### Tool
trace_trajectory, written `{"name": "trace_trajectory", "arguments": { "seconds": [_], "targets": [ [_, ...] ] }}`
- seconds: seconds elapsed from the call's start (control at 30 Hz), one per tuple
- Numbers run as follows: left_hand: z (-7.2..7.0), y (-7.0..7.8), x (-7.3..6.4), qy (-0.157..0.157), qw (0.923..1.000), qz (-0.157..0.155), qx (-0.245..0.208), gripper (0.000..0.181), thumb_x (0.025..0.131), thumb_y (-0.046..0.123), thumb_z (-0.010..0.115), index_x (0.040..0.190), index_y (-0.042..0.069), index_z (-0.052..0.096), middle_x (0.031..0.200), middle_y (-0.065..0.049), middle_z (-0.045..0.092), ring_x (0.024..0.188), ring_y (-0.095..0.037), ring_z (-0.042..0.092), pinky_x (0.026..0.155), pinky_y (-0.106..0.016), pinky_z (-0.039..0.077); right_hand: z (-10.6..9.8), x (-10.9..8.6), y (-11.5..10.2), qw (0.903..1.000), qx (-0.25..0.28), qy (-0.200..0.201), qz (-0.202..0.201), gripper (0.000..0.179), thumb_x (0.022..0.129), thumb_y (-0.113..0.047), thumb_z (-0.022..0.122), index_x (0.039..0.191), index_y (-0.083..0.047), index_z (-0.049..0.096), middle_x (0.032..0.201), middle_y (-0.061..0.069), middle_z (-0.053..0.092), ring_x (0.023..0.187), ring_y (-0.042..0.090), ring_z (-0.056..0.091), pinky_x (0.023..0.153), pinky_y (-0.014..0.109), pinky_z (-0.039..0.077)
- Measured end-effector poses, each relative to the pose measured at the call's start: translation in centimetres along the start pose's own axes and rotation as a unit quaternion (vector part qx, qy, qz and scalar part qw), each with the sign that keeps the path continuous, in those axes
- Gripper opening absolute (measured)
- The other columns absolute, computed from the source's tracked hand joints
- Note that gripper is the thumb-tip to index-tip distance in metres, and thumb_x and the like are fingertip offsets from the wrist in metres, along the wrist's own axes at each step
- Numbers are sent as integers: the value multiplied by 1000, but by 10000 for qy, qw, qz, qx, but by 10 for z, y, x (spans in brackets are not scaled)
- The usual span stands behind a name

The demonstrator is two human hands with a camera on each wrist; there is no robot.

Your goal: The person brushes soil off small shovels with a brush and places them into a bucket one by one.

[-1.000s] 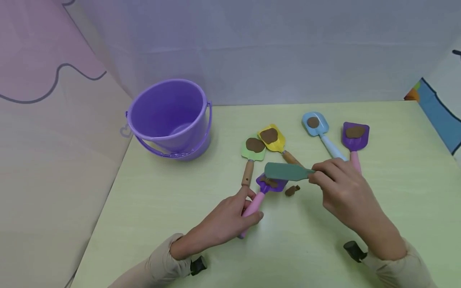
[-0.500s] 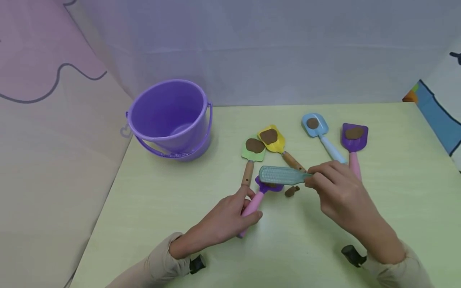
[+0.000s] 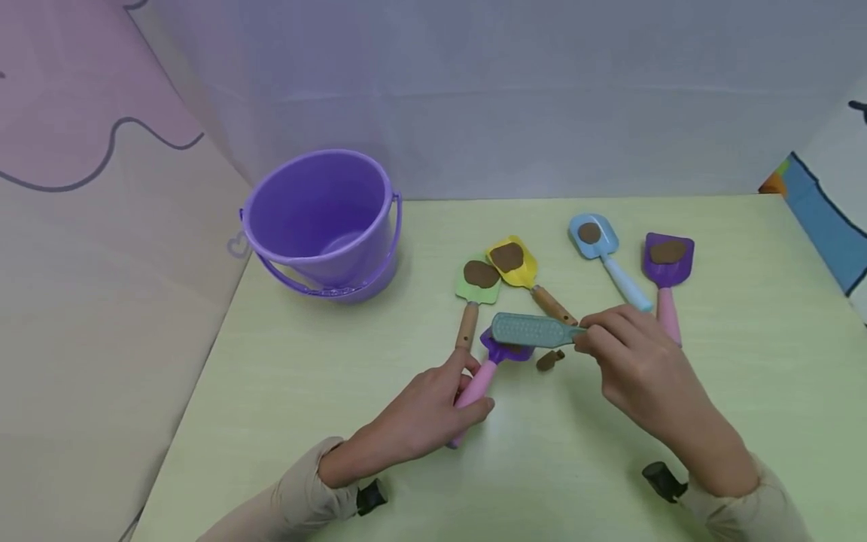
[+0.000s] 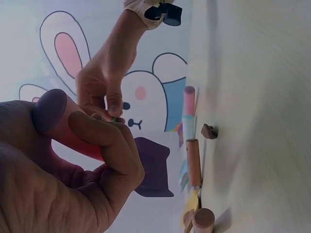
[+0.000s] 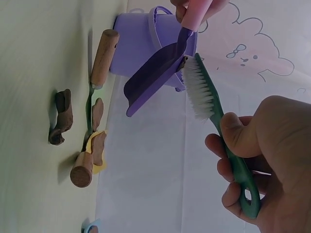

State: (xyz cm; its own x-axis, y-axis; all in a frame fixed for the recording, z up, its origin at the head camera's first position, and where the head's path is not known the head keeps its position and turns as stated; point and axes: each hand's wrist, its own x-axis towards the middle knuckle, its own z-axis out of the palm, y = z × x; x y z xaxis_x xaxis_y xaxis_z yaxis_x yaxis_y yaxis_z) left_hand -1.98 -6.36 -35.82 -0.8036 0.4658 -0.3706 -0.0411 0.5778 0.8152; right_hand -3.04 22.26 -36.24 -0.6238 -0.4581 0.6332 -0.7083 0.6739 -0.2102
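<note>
Held up over the table, not resting on it: a purple shovel. Curled round its pink handle: the left hand. Wrapped round a green brush: the right hand. Right over the shovel's scoop, with white bristles underneath. Hard to tell if really touching.

Looks light and stiff, like toy plastic, so likely not easy to break. Best held by the handle, tight enough not to twist or slip. As for the brush: probably light too, hard along the back, bendy at the bristles. Best held by the long end with the hole.

Time to count. Hands: two, both busy. Brushes: one. Buckets: one, big and purple. Shovels: five. One held, plus four lying down: light green, yellow, blue and another purple one. Brown lumps: one on each lying shovel, maybe soft like clay. On the held shovel: a bit of brown, mostly hidden by the brush. Loose on the table: one brown piece.
</note>
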Motion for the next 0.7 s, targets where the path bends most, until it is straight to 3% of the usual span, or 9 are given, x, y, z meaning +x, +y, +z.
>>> {"name": "trace_trajectory", "arguments": {
  "seconds": [0.27,0.47,0.63,0.7],
  "targets": [
    [-1,-2,-1,-62,10000,37,-65,37,98,32,65,128,16,51,81,5,70,55,-15,66,52,-34,56,-3,0,3,9996,-192,-181,112,24,78,17,68,87,-5,67,94,11,74,91,29,64,80,35,46],
    [-2,-2,0,-72,9999,117,-39,37,98,32,66,128,16,51,81,5,70,56,-14,66,52,-34,57,-5,3,4,9997,-245,73,7,16,81,11,67,88,-3,67,92,13,74,89,33,64,81,35,46],
    [-2,-1,0,-85,9999,144,-24,36,98,32,65,127,16,51,81,5,70,55,-14,66,52,-34,57,-8,5,2,9992,-286,204,181,18,78,12,72,88,-2,68,92,14,75,90,33,64,86,39,46],
    [-3,0,-1,-75,9999,146,-23,36,98,31,65,127,16,51,81,5,69,55,-14,66,52,-34,57,-9,6,1,9993,-231,230,204,10,83,6,72,89,-2,68,93,14,75,90,32,64,88,37,45]
  ]
}}
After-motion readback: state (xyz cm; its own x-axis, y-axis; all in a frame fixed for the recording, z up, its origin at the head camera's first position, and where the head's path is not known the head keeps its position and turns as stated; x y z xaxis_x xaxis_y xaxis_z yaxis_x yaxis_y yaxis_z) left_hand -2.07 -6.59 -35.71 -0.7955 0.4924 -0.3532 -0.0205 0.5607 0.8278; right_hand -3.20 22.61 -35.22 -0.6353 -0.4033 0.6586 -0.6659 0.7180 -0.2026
